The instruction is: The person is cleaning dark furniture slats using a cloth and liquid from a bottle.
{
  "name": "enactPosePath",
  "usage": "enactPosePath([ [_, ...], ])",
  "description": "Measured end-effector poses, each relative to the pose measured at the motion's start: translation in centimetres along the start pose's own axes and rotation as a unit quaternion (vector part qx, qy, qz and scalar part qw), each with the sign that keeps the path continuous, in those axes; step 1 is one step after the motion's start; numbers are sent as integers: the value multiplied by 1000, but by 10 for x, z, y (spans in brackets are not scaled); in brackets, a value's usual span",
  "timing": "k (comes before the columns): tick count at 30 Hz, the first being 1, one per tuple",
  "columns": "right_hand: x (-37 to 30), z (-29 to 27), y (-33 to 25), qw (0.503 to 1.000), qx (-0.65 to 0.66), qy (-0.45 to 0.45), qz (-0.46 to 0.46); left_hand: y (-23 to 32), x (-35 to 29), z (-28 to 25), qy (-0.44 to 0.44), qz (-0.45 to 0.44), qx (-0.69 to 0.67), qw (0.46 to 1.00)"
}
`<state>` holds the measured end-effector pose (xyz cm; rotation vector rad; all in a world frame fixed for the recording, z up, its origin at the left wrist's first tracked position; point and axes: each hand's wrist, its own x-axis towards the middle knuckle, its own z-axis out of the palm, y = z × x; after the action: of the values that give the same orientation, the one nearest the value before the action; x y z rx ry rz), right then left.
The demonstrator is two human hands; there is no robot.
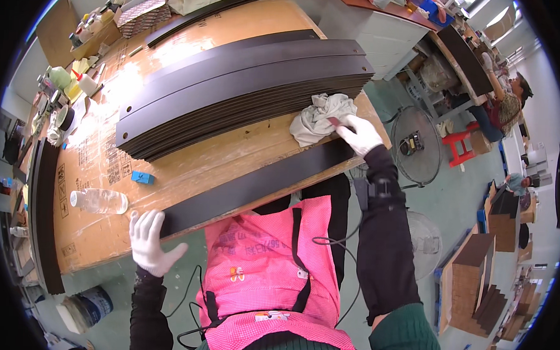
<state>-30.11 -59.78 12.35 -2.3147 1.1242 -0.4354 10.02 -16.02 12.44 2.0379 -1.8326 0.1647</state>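
- A long, flat black strip [255, 183] lies along the near edge of the cardboard-covered workbench [231, 155]
- The white-gloved left hand [149, 241] rests spread against the strip's near-left end, fingers open, gripping nothing
- The white-gloved right hand [360, 134] presses on the strip's far end, pinching a small dark red piece [335, 121]
- A crumpled white rag [319, 118] lies touching that hand
- A stack of matching black strips [246, 93] sits behind; a clear plastic bottle [100, 201] and a small blue block [142, 177] lie left

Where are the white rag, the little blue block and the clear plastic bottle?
white rag [319, 118]: head view, on the middle of the crumpled cloth.
little blue block [142, 177]: head view, on its top face.
clear plastic bottle [100, 201]: head view, on the middle of its body, lying on its side.
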Motion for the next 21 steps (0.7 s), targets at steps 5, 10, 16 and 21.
enactPosePath([
  [5, -70, -1, -34, 873, 359, 155, 292, -12, 9, 22, -59, -42, 20, 997],
  [10, -99, 69, -22, 909, 269, 195, 250, -35, 9, 23, -112, 5, -34, 993],
  [16, -80, 83, -17, 940, -71, 240, 234, -58, 8, 1, -161, 74, -38, 983],
  [21, -79, 82, -19, 956, -54, 217, 192, -88, -14, 8, -156, 95, -26, 983],
])
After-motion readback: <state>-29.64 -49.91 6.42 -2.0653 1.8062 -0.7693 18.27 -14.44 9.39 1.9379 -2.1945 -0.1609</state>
